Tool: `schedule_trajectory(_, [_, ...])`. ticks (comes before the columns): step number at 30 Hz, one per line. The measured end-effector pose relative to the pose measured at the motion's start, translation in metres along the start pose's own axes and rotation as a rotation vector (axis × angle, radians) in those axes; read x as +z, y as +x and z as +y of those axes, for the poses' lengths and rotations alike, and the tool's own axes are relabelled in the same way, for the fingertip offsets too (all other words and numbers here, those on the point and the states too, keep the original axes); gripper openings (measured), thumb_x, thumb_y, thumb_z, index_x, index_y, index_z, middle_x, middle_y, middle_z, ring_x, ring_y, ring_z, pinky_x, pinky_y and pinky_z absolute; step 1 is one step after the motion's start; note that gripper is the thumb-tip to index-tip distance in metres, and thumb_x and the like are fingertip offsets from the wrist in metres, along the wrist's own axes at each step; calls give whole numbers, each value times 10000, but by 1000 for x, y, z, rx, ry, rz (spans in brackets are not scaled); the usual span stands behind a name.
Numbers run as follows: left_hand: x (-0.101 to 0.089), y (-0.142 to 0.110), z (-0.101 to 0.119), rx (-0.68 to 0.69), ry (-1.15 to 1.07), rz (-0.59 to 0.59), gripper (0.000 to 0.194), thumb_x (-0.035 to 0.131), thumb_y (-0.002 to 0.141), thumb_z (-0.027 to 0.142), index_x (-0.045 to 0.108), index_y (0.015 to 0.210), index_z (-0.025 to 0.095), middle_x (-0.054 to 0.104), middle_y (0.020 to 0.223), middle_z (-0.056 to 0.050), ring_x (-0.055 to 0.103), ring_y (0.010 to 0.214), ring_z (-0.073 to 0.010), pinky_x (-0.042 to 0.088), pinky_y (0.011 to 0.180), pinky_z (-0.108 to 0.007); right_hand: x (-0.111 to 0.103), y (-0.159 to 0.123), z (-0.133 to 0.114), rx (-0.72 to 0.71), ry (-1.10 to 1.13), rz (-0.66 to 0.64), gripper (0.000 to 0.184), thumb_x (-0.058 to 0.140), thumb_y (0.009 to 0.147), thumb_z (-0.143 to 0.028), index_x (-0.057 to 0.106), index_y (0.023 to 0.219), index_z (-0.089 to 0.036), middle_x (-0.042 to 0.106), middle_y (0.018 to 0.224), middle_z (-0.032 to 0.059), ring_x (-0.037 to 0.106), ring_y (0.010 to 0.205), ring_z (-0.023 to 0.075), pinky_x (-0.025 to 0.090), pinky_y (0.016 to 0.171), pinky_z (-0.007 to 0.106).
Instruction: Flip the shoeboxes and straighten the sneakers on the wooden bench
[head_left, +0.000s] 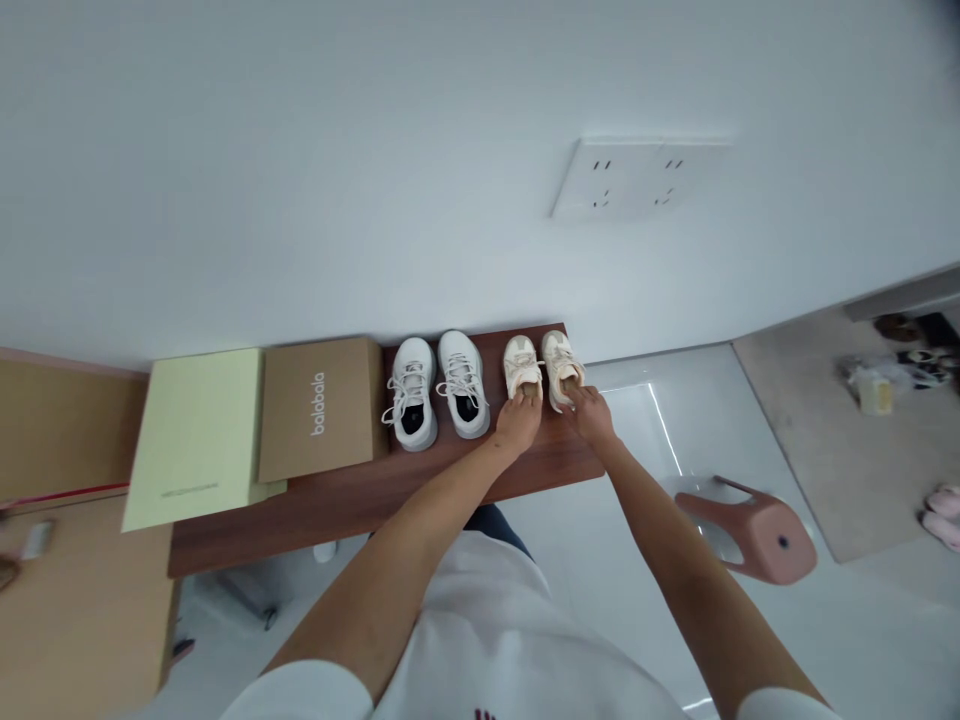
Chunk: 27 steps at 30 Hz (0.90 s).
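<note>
Big shoes (463,372) stand paired at eleven o'clock on the bench (540,462); the small shoes (520,360), at twelve, seem placed but unreleased: our left hand (519,424) and right hand (594,418) each close lightly on one heel, fingers inside.

Two hands at a pair of small cream shoes on a wooden shelf by the wall

From here I see the left hand (519,420) at the heel of the left cream shoe (521,362) and the right hand (591,412) at the heel of the right cream shoe (559,358); beside them sit two larger white shoes (463,375), then a brown box (319,405) marked "balabala" and a pale green box (196,430), all on the reddish-brown shelf (555,455).
</note>
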<state>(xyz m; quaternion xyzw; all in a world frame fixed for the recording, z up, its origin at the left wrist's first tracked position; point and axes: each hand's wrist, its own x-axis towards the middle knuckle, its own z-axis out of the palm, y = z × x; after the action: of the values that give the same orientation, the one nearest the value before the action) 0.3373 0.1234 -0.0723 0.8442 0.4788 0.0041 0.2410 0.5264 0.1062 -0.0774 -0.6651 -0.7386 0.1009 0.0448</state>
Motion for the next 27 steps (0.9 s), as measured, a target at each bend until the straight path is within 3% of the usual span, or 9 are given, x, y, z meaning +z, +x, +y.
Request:
schedule_trajectory(12, [7,5,-2,-32,25,15,420,331,963,53,518,1339,44,680,1120,-216,578,1209,-289,475,996,-423,6,6,-8,-16,-8,14,172,555,940,-230,670,1057,-179,713,1025,147,567,1072,306,431,868,371])
schedule_trajectory(20, [17,10,-1,-60,-11,-17,350,347,961,59,610,1193,60,682,1101,-227,571,1207,-305,487,983,-429,14,4,-9,10,-3,-19,154,553,938,-197,666,1042,-196,715,1041,138,579,1067,302,447,876,379])
schedule_trajectory(27, [20,9,-2,-79,6,-21,376,364,964,48,578,1273,64,681,1105,-200,576,1201,-272,483,968,-379,17,4,-10,9,-15,-29,187,581,909,-195,661,1077,-208,710,1055,142,577,1081,318,457,894,392])
